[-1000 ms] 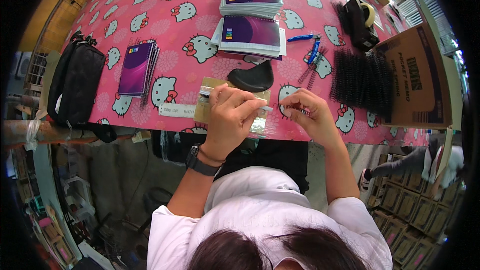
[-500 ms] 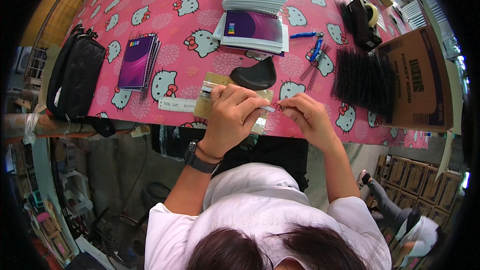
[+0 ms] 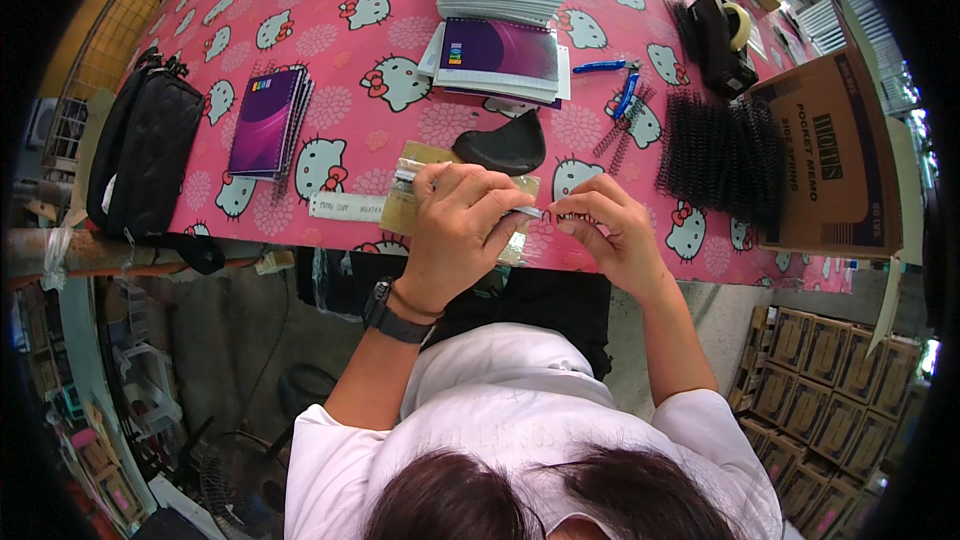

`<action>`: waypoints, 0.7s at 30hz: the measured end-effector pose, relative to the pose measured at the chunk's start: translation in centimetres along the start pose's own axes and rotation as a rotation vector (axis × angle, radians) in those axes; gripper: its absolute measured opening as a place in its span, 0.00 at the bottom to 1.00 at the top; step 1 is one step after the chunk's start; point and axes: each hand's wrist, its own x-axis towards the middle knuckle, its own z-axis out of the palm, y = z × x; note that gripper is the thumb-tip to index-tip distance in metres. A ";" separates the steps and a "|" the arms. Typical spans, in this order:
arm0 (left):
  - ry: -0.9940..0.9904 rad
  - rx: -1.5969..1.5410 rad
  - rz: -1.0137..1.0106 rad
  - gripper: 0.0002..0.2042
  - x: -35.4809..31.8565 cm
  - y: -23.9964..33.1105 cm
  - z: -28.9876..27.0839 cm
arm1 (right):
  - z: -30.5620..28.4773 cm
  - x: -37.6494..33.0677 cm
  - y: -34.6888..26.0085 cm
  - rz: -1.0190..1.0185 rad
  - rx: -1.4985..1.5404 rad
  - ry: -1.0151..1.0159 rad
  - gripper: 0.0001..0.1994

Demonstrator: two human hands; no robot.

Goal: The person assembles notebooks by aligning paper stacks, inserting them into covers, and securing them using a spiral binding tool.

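Note:
Close to the table's front edge, my left hand (image 3: 465,205) is closed on a notepad whose white edge (image 3: 528,211) pokes out past the fingertips; most of it is hidden by the hand. My right hand (image 3: 612,235) pinches a thin dark spiral binding coil (image 3: 563,217) right beside that edge. Beneath the left hand lies a tan board (image 3: 398,215) with clear tape on it, and a white labelled strip (image 3: 345,207) sticks out to its left. A black curved pad (image 3: 503,143) rests just beyond my fingers.
Purple spiral notebooks (image 3: 268,125) lie at left by a black bag (image 3: 150,150). Notebook stacks (image 3: 500,55) stand at the far middle. Blue cutters (image 3: 626,95), a heap of black coils (image 3: 715,155), a tape dispenser (image 3: 727,45) and a cardboard box (image 3: 835,160) occupy the right.
Both hands keep their grip; my right fingers have shifted slightly, and more of the coil shows between them. The view has moved a little. A person at the lower right is out of sight.

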 end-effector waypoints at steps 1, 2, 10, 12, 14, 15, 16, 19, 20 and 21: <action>0.008 0.010 0.016 0.09 0.1 0.1 0.1 | 0.2 -0.1 0.1 0.011 0.015 0.000 0.12; 0.010 0.012 0.023 0.10 0.2 0.2 0.3 | 0.2 -0.2 0.2 0.021 0.029 -0.001 0.12; -0.106 -0.022 -0.026 0.14 -0.2 0.6 -0.4 | -1.5 0.3 -1.8 0.201 0.038 -0.180 0.22; -0.092 -0.026 -0.023 0.15 -0.1 0.7 -0.4 | -1.5 0.0 -0.8 0.142 0.037 -0.208 0.24; -0.080 -0.039 -0.025 0.15 0.0 0.9 -0.2 | -1.5 -0.2 -0.1 0.216 0.186 -0.270 0.25; -0.074 -0.048 -0.028 0.14 0.1 1.0 -0.1 | -1.4 -0.1 -0.3 0.217 0.210 -0.234 0.24; -0.068 -0.054 -0.032 0.14 0.1 1.1 -0.1 | -1.0 0.0 -0.6 0.217 0.236 -0.200 0.23; -0.108 -0.031 0.000 0.13 -0.1 0.7 -0.2 | -1.0 0.7 -1.0 0.351 0.364 -0.282 0.21; -0.115 -0.016 0.002 0.12 -0.2 0.5 -0.2 | -1.1 0.9 -1.0 0.421 0.414 -0.339 0.20; -0.123 -0.001 0.004 0.12 -0.4 0.3 -0.1 | -1.2 1.3 -0.5 0.436 0.401 -0.294 0.20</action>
